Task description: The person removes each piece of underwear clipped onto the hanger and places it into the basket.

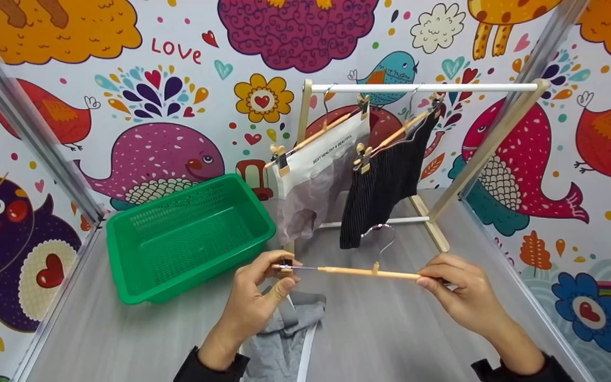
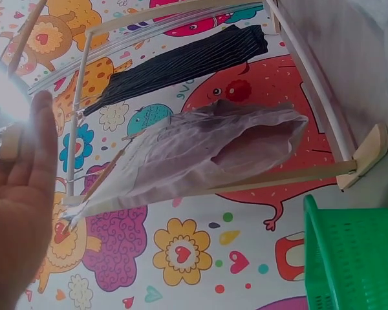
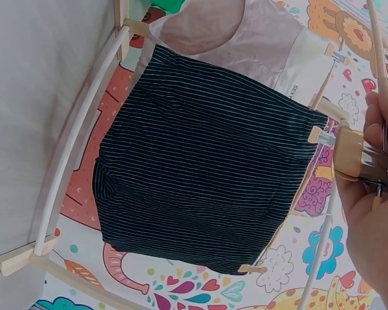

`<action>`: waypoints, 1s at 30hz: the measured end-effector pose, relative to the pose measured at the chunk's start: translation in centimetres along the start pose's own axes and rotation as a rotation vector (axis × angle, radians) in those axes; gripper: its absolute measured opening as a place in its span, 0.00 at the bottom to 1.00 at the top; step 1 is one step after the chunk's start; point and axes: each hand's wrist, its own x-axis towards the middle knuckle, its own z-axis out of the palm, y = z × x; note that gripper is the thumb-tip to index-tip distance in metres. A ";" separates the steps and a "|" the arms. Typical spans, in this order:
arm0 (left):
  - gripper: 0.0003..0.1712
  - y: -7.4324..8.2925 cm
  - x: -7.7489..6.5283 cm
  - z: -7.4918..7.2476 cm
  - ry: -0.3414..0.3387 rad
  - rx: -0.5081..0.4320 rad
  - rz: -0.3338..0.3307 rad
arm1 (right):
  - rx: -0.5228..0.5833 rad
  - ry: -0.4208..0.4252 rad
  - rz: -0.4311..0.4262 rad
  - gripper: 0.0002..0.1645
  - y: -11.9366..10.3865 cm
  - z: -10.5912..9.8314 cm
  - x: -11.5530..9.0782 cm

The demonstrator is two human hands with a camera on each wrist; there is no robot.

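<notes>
A wooden clip hanger [image 1: 350, 271] with a metal hook is held level over the table, its hook pointing up. At its left end my left hand [image 1: 255, 297] pinches a dark clip [image 1: 286, 265] between thumb and fingers. My right hand [image 1: 462, 292] grips the hanger's right end; the right wrist view shows a wood-and-metal clip [image 3: 359, 155] there by the fingers. Below the left hand lies a crumpled grey garment [image 1: 284, 350] with a pale strip, partly covered by that hand and sleeve.
Behind the hands stands a rack [image 1: 443, 87] with a white bar. From it hang white-and-mauve underpants [image 1: 319, 175] and a black striped garment [image 1: 390, 185], both clipped to hangers. A green plastic basket [image 1: 194, 260] sits on the left, beside the patterned wall.
</notes>
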 end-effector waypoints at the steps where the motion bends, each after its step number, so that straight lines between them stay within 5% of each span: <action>1: 0.22 0.0 -0.1 -0.1 -0.002 0.010 -0.004 | -0.001 0.002 0.008 0.06 0.0 -0.1 0.0; 15: 0.31 -1.6 -1.8 -0.2 -0.069 0.091 -0.088 | -0.002 0.039 0.051 0.06 -0.3 -0.7 0.0; 30: 0.41 -2.9 -4.0 -1.0 -0.151 0.313 -0.296 | -0.056 0.122 0.079 0.15 -0.2 -1.8 0.0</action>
